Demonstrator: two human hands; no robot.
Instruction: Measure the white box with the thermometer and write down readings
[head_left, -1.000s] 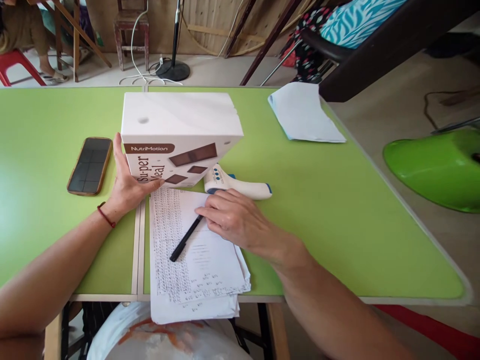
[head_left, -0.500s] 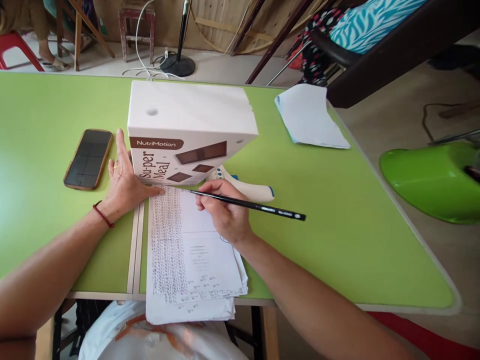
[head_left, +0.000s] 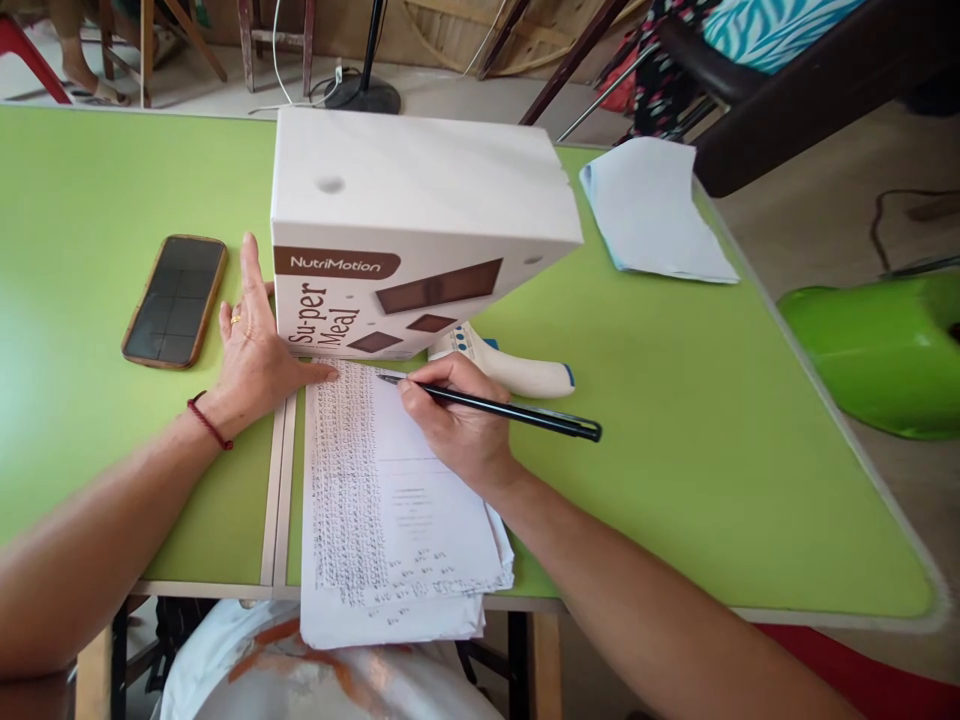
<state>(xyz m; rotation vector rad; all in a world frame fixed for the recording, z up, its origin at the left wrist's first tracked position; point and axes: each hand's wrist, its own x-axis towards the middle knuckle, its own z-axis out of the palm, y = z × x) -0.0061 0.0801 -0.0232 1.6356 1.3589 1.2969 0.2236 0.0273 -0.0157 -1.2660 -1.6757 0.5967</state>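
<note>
While the right hand (head_left: 457, 425) pinches a slim black pen (head_left: 491, 407) in a writing grip, its tip touches the top sheet of a stack of paper (head_left: 397, 510), near the sheet's upper edge. That stack is white and thin, its left part packed with dense rows of small handwriting too fine to read; several sheets lie unevenly, and the lowest ones overhang the near edge of the worktop (head_left: 675, 420). The left hand (head_left: 255, 345) lies flat and released, fingers spread, palm down on the smooth lime-green worktop, its thumb on the stack's upper left corner and its fingers alongside a white cardboard box (head_left: 412, 235). One thin red cord circles that wrist and one ring shows on a finger. The box is rectangular and matte, printed with a brown "NutriMotion" label and brown bars; it stands at 12 o'clock from the stack. One white plastic thermometer (head_left: 517, 372) with blue trim lies at the box's foot, partly hidden behind the box and the right hand. One dark phone (head_left: 175, 300) with a tan rim lies screen up at 9 o'clock from the box. One folded white sheet (head_left: 656, 210) rests at 2 o'clock, near the far edge. A glossy green chair (head_left: 877, 350) is cut off at 3 o'clock.
</note>
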